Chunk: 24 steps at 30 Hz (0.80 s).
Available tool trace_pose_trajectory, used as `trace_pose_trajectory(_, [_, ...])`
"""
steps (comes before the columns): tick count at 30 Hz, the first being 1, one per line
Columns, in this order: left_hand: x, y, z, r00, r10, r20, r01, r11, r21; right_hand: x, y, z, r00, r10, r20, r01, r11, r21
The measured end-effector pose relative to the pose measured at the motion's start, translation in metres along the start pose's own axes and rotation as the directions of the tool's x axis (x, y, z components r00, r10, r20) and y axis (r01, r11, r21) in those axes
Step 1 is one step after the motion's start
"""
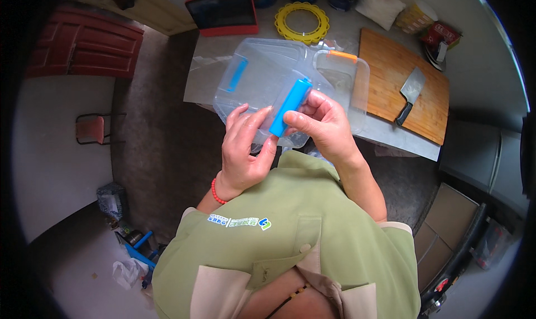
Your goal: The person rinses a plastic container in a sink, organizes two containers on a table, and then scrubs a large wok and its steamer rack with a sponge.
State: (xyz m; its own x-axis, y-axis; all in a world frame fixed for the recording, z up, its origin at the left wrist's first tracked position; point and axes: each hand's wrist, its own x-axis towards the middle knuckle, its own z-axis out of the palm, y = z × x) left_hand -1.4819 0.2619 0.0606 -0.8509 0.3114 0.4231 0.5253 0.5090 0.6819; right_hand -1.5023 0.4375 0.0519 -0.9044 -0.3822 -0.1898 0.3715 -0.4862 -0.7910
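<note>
A clear plastic storage box (268, 67) lies tilted in front of me, over the table's front edge. On its near side is a blue plastic latch (291, 105), and another blue latch (237, 74) shows on its far left side. My right hand (326, 124) pinches the near latch between thumb and fingers. With its fingers spread on the box wall, my left hand (249, 149) grips the box near the latch's lower end, thumb close to that end. Both hands look wet. Right of the box, partly behind it, sits a smaller clear container (349, 78) with an orange latch (343, 56).
A cleaver (412, 92) lies on a wooden cutting board (381, 67) to the right. At the back of the table (205, 80) are a red-framed tablet (222, 13), a yellow scalloped ring (302, 22) and several jars and packets. A red chair (90, 129) stands far left.
</note>
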Motion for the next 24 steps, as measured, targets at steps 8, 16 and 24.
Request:
trace_pose_trajectory(8, [0.004,0.005,-0.002,0.999,0.038,0.011,-0.038,0.997,0.069,0.0,0.01,-0.001,0.997,-0.069,-0.039,0.069,0.998,-0.005])
trace_pose_trajectory(16, [0.005,-0.002,-0.003,0.997,0.039,-0.065,-0.036,0.998,0.059,0.005,0.001,0.005,0.999,-0.045,-0.002,0.045,0.998,0.044])
trace_pose_trajectory(24, [0.007,-0.003,-0.004,0.996,-0.049,-0.08,0.044,0.997,-0.064,0.01,0.003,0.015,0.995,-0.054,-0.083,0.053,0.999,-0.012])
